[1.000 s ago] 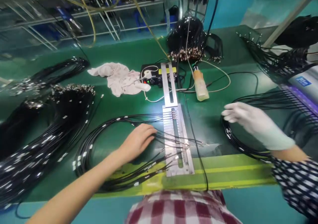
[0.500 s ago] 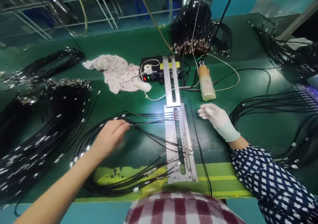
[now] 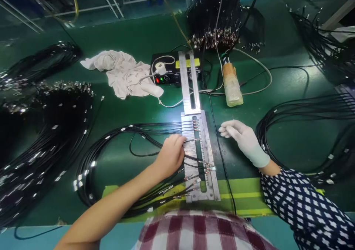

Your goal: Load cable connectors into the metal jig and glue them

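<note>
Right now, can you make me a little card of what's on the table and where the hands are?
Left hand: bare, fingers at the black cables over the metal plate
Right hand: white-gloved, right of the plate; can't tell if it holds anything
Metal plate: slotted, ends of some cables across it
Black box: beyond the plate, red and green lights lit
White cloth: left of the box
Table: green

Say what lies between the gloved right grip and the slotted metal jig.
A black cord on the green tabletop lies between the right grip and the jig, in the head view.
</note>
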A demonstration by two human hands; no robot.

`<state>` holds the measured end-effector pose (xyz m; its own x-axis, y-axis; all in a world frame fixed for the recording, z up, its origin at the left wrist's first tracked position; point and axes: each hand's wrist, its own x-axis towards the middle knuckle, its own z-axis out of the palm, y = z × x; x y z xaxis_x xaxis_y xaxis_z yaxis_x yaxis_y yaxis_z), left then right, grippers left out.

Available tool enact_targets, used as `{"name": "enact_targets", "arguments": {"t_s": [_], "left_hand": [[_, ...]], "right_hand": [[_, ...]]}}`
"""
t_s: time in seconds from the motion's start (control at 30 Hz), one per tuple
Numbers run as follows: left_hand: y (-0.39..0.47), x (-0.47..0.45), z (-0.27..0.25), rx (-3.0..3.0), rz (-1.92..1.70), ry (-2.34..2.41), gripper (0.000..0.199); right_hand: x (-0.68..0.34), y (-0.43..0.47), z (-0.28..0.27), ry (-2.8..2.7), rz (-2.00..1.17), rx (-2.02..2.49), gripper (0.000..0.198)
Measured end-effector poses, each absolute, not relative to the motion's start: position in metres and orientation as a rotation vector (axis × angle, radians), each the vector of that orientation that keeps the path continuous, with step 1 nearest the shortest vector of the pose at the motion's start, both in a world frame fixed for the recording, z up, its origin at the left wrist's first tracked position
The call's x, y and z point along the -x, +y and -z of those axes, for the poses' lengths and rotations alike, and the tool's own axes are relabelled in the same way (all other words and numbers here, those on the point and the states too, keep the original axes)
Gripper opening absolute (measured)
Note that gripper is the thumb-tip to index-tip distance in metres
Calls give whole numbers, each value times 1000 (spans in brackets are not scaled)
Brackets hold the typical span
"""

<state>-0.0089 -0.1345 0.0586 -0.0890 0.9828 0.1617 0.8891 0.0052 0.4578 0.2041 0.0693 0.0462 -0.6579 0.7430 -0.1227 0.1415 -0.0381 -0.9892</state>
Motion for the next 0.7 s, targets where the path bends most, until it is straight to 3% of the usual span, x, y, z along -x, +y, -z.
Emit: {"name": "enact_targets", "arguments": {"t_s": [0.17, 0.33, 0.7], "left_hand": [[-132, 14, -58, -1757, -830, 1988, 18], [-128, 40, -65, -1968, -843, 1926, 18], [-114, 61, -67, -2508, -349, 1845, 37]], "right_hand": [[-207, 61, -50, -1916, -1693, 896, 25], [-200, 62, -54, -1943, -1682, 895, 22], [-201, 62, -53, -2005, -1649, 939, 22]]}}
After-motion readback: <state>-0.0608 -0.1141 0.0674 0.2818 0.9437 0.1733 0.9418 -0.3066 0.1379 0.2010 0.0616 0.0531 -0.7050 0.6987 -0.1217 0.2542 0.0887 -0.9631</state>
